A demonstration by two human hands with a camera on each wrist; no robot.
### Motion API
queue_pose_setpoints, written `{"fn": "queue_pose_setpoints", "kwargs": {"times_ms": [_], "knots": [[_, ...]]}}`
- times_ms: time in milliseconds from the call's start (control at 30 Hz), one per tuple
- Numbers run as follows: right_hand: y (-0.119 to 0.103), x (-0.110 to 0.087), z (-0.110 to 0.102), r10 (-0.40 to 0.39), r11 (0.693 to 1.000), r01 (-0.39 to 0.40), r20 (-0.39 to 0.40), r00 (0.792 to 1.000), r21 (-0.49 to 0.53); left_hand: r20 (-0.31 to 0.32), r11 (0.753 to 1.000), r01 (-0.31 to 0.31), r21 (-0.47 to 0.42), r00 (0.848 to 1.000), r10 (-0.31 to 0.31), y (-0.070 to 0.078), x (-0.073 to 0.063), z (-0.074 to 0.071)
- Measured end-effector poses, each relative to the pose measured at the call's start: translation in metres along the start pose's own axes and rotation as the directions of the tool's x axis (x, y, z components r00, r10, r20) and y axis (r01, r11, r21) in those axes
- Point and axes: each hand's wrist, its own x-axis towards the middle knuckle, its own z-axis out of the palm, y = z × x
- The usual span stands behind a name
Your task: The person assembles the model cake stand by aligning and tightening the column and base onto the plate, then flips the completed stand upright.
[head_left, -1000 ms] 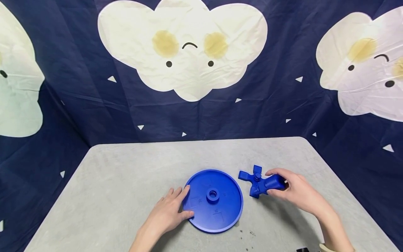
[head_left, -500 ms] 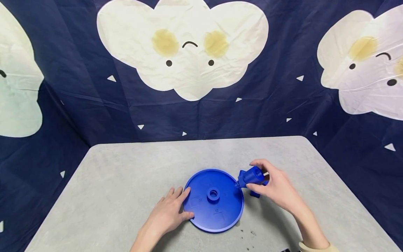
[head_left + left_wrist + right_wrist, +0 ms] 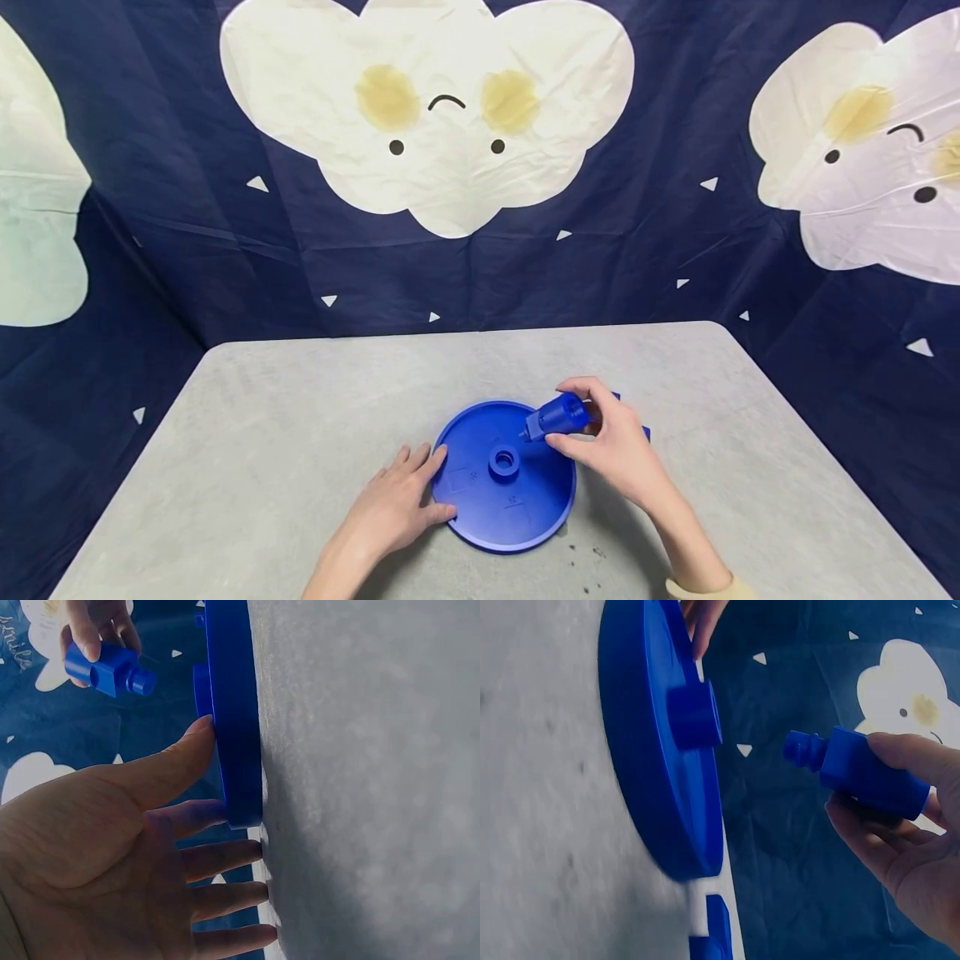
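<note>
A round blue dish (image 3: pixel 517 521) with a raised rim lies on the table. At its centre stands a hollow round collar (image 3: pixel 696 716). My left hand (image 3: pixel 390 508) rests at the dish's left edge, thumb and index finger touching the rim, the fingers nearly straight. Between thumb and fingers, my right hand (image 3: pixel 611 446) holds a blue cylindrical piece (image 3: pixel 862 769) with a squared section and a narrow stepped tip. In the head view this piece is tilted over the dish's upper right part, its tip pointing down-left toward the collar. The right wrist view shows the tip apart from the collar.
Partly hidden behind the right hand, a blue cross-shaped part (image 3: pixel 716 930) lies on the grey table (image 3: pixel 285 433) to the right of the dish. A dark blue curtain (image 3: pixel 405 275) with white clouds hangs behind the table and along both sides.
My right hand has lifted the cylindrical piece away from the cross-shaped part and carried it left over the dish. The left hand has stayed at the rim.
</note>
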Motion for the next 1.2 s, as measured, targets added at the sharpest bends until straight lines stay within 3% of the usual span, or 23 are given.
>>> {"fn": "queue_pose_setpoints", "kwargs": {"times_ms": [467, 900, 1200], "knots": [[-0.006, -0.005, 0.025, 0.096, 0.992, -0.100, 0.048, 0.994, 0.083, -0.020, 1.000, -0.013, -0.017, 1.000, 0.013, -0.005, -0.003, -0.001], [0.001, -0.007, 0.033, -0.037, 0.998, 0.035, 0.043, 0.998, 0.044, -0.018, 1.000, -0.015, -0.014, 1.000, 0.014, -0.006, -0.003, 0.001], [-0.002, -0.010, 0.038, -0.071, 0.997, 0.068, 0.102, 0.992, 0.036, -0.031, 1.000, -0.029, -0.007, 0.999, 0.029, -0.005, -0.003, 0.001]]}}
